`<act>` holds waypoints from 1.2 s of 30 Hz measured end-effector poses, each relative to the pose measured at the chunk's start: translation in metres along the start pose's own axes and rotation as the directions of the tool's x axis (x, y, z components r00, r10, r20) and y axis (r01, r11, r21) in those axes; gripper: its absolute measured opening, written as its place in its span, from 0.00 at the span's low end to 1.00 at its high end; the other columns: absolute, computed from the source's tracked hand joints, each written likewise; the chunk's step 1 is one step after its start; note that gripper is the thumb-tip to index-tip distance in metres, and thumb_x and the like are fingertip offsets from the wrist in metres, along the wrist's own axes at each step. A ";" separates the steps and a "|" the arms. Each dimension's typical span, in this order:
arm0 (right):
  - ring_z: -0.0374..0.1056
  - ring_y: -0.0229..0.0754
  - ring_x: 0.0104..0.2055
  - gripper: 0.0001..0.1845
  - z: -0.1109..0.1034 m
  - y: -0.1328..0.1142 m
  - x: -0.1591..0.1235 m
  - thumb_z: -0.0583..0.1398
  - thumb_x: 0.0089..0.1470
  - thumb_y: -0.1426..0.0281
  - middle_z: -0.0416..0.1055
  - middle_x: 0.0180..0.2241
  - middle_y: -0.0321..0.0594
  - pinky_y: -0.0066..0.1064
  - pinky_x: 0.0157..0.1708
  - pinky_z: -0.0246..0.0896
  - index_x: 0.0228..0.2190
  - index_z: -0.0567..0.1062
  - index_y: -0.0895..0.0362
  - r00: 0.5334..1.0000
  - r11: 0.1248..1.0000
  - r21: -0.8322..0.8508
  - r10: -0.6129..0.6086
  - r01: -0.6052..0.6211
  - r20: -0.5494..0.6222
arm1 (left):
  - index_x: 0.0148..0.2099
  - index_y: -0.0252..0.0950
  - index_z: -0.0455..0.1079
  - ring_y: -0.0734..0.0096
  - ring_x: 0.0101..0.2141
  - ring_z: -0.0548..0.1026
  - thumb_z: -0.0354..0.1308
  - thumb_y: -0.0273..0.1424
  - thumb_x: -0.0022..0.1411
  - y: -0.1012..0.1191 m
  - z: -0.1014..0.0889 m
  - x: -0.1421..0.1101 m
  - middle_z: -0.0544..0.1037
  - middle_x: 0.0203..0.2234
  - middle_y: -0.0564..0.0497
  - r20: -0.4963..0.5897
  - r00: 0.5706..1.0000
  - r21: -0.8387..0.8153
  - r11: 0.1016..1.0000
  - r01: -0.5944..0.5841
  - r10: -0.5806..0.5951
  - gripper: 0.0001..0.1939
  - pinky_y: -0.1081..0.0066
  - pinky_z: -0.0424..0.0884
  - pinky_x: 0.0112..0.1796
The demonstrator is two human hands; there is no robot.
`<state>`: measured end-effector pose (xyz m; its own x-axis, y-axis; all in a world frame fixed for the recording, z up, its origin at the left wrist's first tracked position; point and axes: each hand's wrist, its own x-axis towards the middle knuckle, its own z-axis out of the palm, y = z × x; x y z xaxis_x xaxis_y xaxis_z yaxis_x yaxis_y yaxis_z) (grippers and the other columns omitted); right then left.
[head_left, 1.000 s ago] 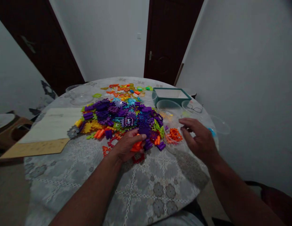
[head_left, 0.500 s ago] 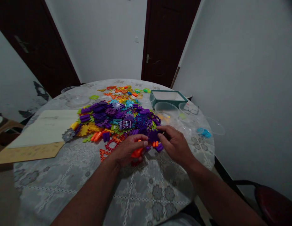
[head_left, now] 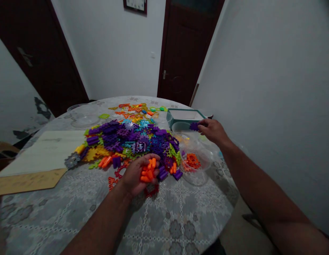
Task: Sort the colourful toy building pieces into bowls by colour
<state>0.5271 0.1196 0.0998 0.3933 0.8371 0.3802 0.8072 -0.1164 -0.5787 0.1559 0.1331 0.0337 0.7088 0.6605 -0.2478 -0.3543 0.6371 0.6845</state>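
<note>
Pinching a purple toothed piece (head_left: 194, 126) by its edge, right hand (head_left: 213, 131), thumb and fingertips pressed together on it. The piece is out at the right side of the table, by the front right part of the teal box (head_left: 170, 120) and close to the rim of a clear container (head_left: 177, 130). Can't tell if it touches either.

Left hand (head_left: 132, 177): palm up, cupped, fingers a bit curled, bunch of small orange pieces (head_left: 148, 170) lying in it. Grip is loose, not closed over them. Hand sits at the near edge of the big mixed pile (head_left: 124, 132), mostly purple, with yellow, lime and blue mixed in.

Just below the left fingers: red toothed piece (head_left: 151, 190) on the patterned tablecloth (head_left: 164, 216). Right of the pile, an orange openwork piece (head_left: 193, 160) in or behind clear plastic, can't tell which. Purple tube pieces (head_left: 177, 174) on the cloth between that and the left hand.

Left side: pale sheet (head_left: 44, 150) flat on the table, grey gear piece (head_left: 72, 161) at its right edge. Second, flatter scatter (head_left: 137, 109), largely orange, behind the pile
</note>
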 end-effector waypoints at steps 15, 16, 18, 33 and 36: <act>0.79 0.45 0.37 0.15 0.027 -0.056 -0.020 0.60 0.64 0.68 0.84 0.39 0.45 0.40 0.43 0.75 0.48 0.83 0.57 0.968 0.967 0.111 -0.240 0.232 0.072 | 0.50 0.32 0.77 0.73 0.26 0.75 0.72 0.27 0.55 -0.004 0.005 0.001 0.78 0.36 0.46 -0.025 0.997 0.132 0.989 -0.072 0.076 0.19 0.78 0.65 0.18; 0.79 0.45 0.39 0.15 0.027 -0.068 -0.042 0.61 0.65 0.68 0.83 0.42 0.45 0.40 0.44 0.75 0.50 0.82 0.56 0.937 0.940 0.149 -0.326 0.306 0.129 | 0.49 0.32 0.77 0.73 0.25 0.75 0.73 0.28 0.55 -0.004 0.005 0.001 0.78 0.35 0.47 -0.021 0.997 0.138 0.988 -0.075 0.079 0.19 0.78 0.65 0.18; 0.79 0.45 0.43 0.17 0.030 -0.089 -0.084 0.61 0.67 0.69 0.81 0.50 0.47 0.42 0.48 0.76 0.54 0.79 0.54 0.846 0.867 0.230 -0.488 0.442 0.214 | 0.48 0.32 0.77 0.74 0.25 0.75 0.74 0.30 0.55 -0.004 0.006 0.000 0.78 0.33 0.47 -0.011 0.997 0.162 0.984 -0.080 0.082 0.19 0.78 0.65 0.18; 0.76 0.46 0.53 0.18 0.060 -0.103 -0.160 0.61 0.64 0.77 0.79 0.50 0.44 0.42 0.54 0.72 0.53 0.76 0.51 0.809 0.787 0.404 -0.564 0.466 0.165 | 0.55 0.35 0.73 0.77 0.22 0.71 0.71 0.41 0.64 -0.010 0.002 0.000 0.78 0.32 0.49 0.164 0.982 0.351 0.936 0.030 -0.093 0.23 0.80 0.60 0.18; 0.77 0.44 0.46 0.12 0.057 -0.099 -0.154 0.61 0.65 0.76 0.80 0.44 0.42 0.39 0.49 0.72 0.48 0.78 0.53 0.815 0.797 0.407 -0.549 0.446 0.182 | 0.56 0.35 0.74 0.75 0.25 0.75 0.73 0.41 0.61 -0.011 0.004 0.001 0.80 0.35 0.46 0.125 0.987 0.329 0.943 0.052 -0.099 0.25 0.80 0.61 0.19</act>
<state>0.3617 0.0325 0.0571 -0.2029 0.8440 0.4965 0.6398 0.4981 -0.5853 0.1626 0.1249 0.0289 0.8112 0.5393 -0.2262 -0.0960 0.5043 0.8582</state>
